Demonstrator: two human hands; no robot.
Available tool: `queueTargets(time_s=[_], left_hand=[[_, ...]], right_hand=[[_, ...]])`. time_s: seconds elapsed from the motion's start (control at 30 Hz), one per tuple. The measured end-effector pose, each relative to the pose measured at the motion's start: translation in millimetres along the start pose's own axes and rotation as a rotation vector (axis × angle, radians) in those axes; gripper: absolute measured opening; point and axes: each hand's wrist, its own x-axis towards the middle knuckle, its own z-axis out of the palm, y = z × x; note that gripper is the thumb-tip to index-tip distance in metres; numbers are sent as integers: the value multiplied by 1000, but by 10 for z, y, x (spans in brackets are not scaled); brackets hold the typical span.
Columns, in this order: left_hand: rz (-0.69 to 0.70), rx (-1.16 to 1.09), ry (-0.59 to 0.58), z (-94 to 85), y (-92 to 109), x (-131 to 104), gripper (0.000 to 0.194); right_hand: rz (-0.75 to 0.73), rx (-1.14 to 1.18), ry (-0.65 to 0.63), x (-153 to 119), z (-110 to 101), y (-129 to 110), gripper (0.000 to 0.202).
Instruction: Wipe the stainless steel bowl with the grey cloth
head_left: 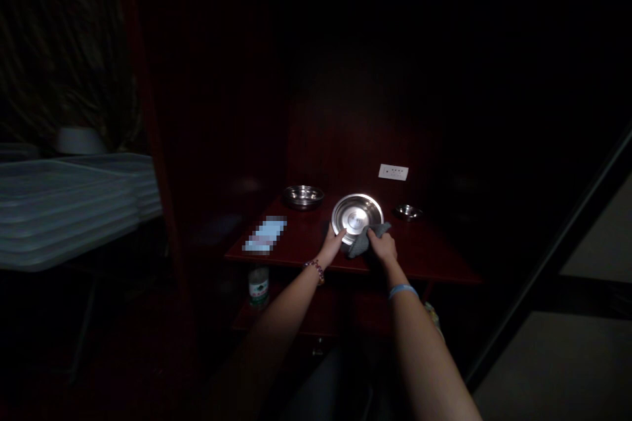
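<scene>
A shiny metal bowl (357, 216) is tilted toward me above the dark red shelf (301, 243). My left hand (332, 247) grips its lower left rim, thumb on the inner side. At the lower right rim, my right hand (382, 247) is closed on a grey cloth (359, 247), which is folded against the bowl's edge. Behind and to the left sit stacked metal bowls (303, 196). A smaller metal bowl (408, 212) rests on the shelf to the right.
A pixelated pale rectangle (265, 235) lies at the shelf's left. On the back wall is a white power socket (394, 172). Below the shelf stands a jar (259, 286) with a green and white label. Stacked translucent containers (69, 210) are at far left. The surroundings are very dark.
</scene>
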Motion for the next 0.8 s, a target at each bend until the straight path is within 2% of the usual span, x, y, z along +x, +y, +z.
queueTargets(time_s=[0.27,0.5,0.8], left_hand=[[-30,-79,82,20,15,11,46],[-18,-79,59,10,-25,25,41],[-51,-80,16,1,-44,32,47]], right_hand=[[2,-12,-10,-36,1,-53,63],[30,-41,6,-16,-21,-11,66],[79,-21,46,-23,-55,6,71]])
